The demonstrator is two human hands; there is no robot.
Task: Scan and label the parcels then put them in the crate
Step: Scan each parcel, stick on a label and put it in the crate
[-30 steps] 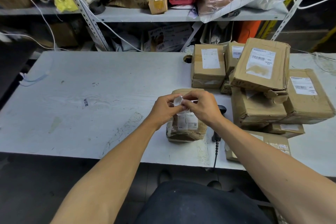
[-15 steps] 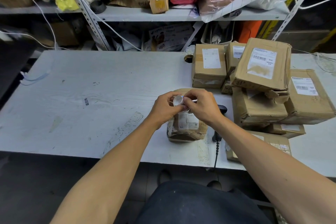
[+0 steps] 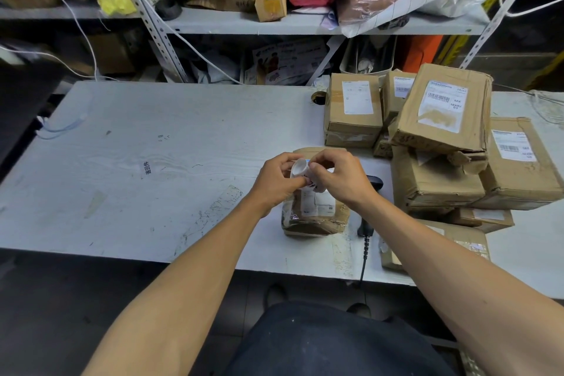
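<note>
A small brown taped parcel (image 3: 314, 214) with a white shipping label lies on the white table (image 3: 158, 162) in front of me. Just above it my left hand (image 3: 276, 180) and my right hand (image 3: 338, 177) meet, both pinching a small curled white label (image 3: 299, 168) between fingertips. A black handheld barcode scanner (image 3: 367, 207) lies right of the parcel, its cable hanging over the table's front edge. No crate is in view.
Several cardboard parcels (image 3: 442, 137) with labels are stacked on the table's right side. A cable hole (image 3: 319, 98) sits near the back edge. A cluttered metal shelf (image 3: 274, 21) with boxes and bags stands behind the table.
Both hands have risen slightly above the parcel while working the curled label between the fingertips. The parcel and scanner have not moved.
</note>
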